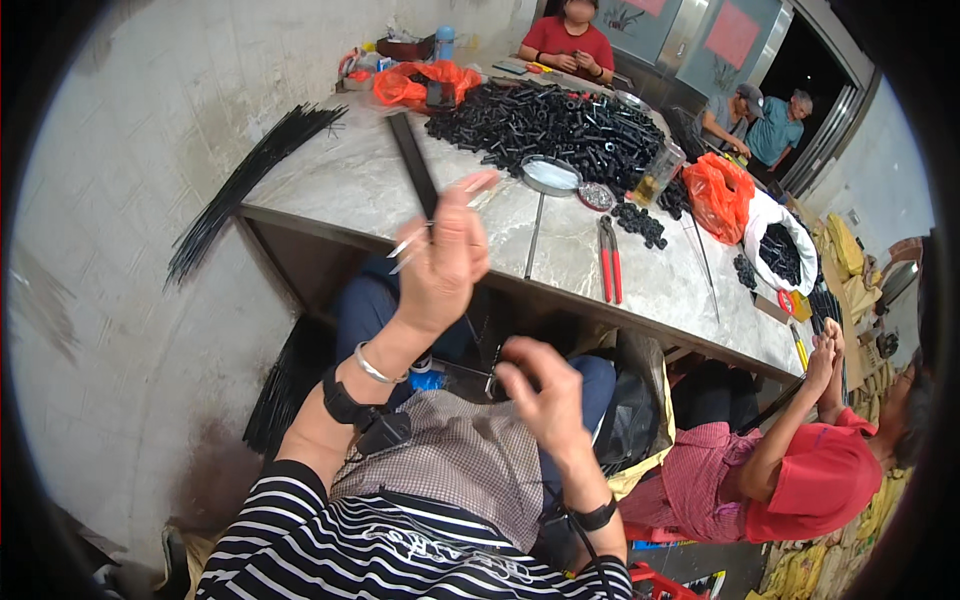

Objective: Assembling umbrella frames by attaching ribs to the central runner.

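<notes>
My left hand (447, 262), raised in front of the table's near edge, is closed on a flat black strip (410, 160) that points up and away over the tabletop. A thin whitish sliver (405, 250) sticks out beside its fingers; what it is I cannot make out. Lower and to the right, over my lap, is my right hand (545, 390), with curled fingers and blurred by motion. A small dark thing (493, 372) shows near its fingertips, and I cannot tell whether it is held. A checked cloth (450, 450) covers my lap.
On the table (380, 200) lie a heap of black tubes (550, 120), a round dish (550, 176), red-handled pliers (611, 265) and thin rods. Black strands (240, 190) overhang the left edge. Co-workers sit across (570, 50) and at my right (800, 480); others stand behind.
</notes>
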Available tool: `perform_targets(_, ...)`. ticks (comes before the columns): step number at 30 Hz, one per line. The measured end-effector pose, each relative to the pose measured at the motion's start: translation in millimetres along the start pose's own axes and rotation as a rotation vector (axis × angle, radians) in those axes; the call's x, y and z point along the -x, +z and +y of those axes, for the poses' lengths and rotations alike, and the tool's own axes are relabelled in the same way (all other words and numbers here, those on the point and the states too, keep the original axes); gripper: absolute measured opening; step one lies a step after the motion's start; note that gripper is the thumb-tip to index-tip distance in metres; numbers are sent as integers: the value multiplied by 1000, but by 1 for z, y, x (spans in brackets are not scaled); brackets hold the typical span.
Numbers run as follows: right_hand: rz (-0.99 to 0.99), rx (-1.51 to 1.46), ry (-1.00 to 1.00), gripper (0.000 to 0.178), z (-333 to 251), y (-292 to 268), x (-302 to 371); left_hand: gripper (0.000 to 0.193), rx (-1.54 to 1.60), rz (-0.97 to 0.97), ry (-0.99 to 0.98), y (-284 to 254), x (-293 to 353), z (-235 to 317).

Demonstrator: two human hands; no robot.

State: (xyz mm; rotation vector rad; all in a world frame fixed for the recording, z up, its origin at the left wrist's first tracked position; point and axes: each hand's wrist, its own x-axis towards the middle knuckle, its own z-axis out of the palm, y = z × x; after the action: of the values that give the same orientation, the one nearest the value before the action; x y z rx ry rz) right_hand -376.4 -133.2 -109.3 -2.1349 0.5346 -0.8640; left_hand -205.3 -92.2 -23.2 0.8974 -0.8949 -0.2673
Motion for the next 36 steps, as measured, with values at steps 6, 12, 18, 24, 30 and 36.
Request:
perform_targets(6, 150, 383, -144, 59, -5, 7, -43, 28, -156, -106, 3, 32, 2, -43)
perform_targets(12, 216, 288, -136, 21, 11, 17, -49, 27, -141, -36, 78, 63, -13, -40)
perform_targets(18, 213, 89, 83, 12, 35, 13, -55, 78, 30, -535, 12, 62, -23, -66)
perform_targets(24, 170, -378, 3, 14, 61, -13, -68, 85, -120, -453, 351, 81, -25, -89)
perform_targets(30, 97, -488, 173, 15, 63, -40, -68, 95, 234, -771, -230, 42, -34, -60)
perform_targets(36, 91, -535, 192, 16, 77, -46, -64, 40, -586, -1153, -402, -70, 47, -155)
